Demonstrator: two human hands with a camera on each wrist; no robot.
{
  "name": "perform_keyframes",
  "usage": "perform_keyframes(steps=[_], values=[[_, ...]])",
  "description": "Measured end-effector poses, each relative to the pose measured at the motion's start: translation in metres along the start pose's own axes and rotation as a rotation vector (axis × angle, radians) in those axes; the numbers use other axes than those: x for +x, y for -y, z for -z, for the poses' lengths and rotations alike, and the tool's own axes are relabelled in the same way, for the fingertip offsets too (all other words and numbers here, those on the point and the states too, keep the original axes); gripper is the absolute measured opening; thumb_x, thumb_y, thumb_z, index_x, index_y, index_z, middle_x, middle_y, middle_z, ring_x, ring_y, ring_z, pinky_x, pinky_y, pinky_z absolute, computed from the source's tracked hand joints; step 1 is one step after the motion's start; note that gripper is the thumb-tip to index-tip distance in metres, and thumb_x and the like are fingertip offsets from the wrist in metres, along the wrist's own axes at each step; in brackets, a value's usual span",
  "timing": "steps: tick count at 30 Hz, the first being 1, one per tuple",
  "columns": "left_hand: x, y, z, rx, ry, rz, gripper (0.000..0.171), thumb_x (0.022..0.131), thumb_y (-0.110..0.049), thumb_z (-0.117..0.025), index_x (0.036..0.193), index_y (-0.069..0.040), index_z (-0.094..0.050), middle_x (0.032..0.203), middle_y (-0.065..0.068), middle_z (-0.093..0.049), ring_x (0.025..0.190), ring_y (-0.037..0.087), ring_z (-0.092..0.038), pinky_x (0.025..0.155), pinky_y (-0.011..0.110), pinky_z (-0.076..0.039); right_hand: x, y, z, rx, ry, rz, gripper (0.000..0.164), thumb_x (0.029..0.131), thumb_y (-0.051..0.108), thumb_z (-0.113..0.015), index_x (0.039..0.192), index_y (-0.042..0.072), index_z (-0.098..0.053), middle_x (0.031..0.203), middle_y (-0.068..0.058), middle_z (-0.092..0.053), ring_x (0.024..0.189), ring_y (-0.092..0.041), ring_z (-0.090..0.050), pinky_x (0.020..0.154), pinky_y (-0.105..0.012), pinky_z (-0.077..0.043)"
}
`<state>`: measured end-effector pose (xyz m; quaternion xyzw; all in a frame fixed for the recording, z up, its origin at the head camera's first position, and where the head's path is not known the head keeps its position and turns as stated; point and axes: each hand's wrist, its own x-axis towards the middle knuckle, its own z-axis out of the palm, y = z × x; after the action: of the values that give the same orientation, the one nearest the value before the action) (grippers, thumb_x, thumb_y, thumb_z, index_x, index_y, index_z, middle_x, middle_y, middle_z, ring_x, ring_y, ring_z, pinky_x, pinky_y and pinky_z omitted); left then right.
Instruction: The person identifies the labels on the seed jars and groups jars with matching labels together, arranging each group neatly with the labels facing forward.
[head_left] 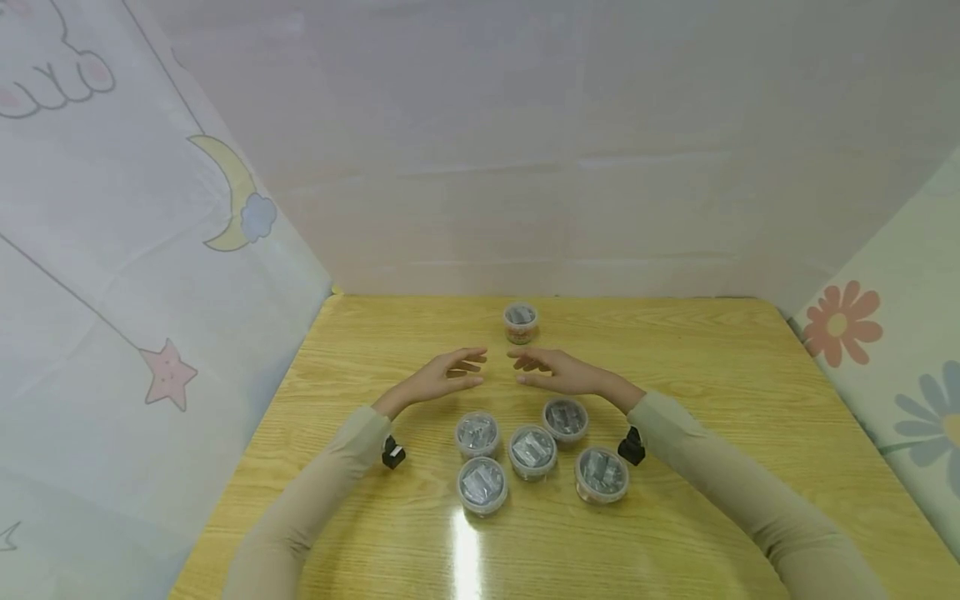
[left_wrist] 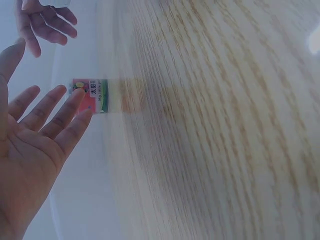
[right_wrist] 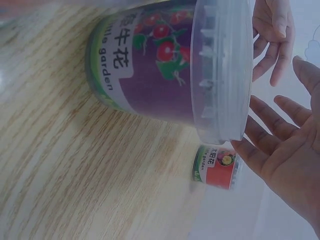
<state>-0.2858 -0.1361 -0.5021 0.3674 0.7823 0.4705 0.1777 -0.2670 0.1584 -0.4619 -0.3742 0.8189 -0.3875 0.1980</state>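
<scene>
My left hand [head_left: 442, 375] and right hand [head_left: 558, 371] hover over the table, fingers loosely extended toward each other with a gap between them. Neither holds anything. Just beyond both hands stands a lidded plastic tub [head_left: 521, 323]; its red, flower-printed label shows in the right wrist view, where the tub [right_wrist: 217, 166] looks small. Nearer than the hands sits a group of several similar clear-lidded tubs [head_left: 532, 452] with silvery packets visible under the lids. A purple-labelled tub [right_wrist: 160, 70] looms large in the right wrist view, partly overlapping the right fingers.
The wooden table [head_left: 337, 517] carries the tubs and reaches back to a pale sheet [head_left: 525, 167]. Printed sheets hang at both sides, with a moon [head_left: 236, 196] on the left and a red flower [head_left: 840, 325] on the right. Small black devices [head_left: 632, 447] sit at both wrists.
</scene>
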Motion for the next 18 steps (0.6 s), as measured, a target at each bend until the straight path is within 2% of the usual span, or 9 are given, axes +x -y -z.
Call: perform_keyframes(steps=[4,11,18], values=[[-0.0016,-0.0010,-0.0001,-0.001,0.008,0.006,0.060,0.099,-0.019,-0.059,0.151,-0.006,-0.032,0.144,0.021,-0.044,0.127,0.037,-0.048,0.106,0.050,-0.039,-0.0014,-0.0011,0.0000,-0.013,0.008,0.026,0.058,0.103,0.030,-0.051,0.148,-0.003,-0.033,0.137,-0.027,-0.050,0.127,-0.042,-0.047,0.103,-0.062,-0.036],[-0.0052,-0.0030,0.0001,0.045,0.025,0.034,0.064,0.100,-0.029,-0.058,0.151,-0.002,-0.031,0.144,0.016,-0.046,0.126,0.029,-0.051,0.106,0.042,-0.041,-0.0013,-0.0029,-0.0018,-0.021,0.032,0.034,0.057,0.103,0.027,-0.053,0.147,-0.003,-0.035,0.136,-0.028,-0.049,0.126,-0.042,-0.047,0.102,-0.063,-0.036],[-0.0075,-0.0061,-0.0029,-0.006,0.029,0.033,0.058,0.100,-0.015,-0.057,0.150,0.001,-0.031,0.143,0.021,-0.045,0.126,0.036,-0.050,0.105,0.049,-0.040,-0.0025,0.0014,-0.0009,-0.035,0.030,0.047,0.057,0.102,0.028,-0.053,0.147,-0.002,-0.035,0.136,-0.029,-0.049,0.126,-0.042,-0.047,0.101,-0.065,-0.036]])
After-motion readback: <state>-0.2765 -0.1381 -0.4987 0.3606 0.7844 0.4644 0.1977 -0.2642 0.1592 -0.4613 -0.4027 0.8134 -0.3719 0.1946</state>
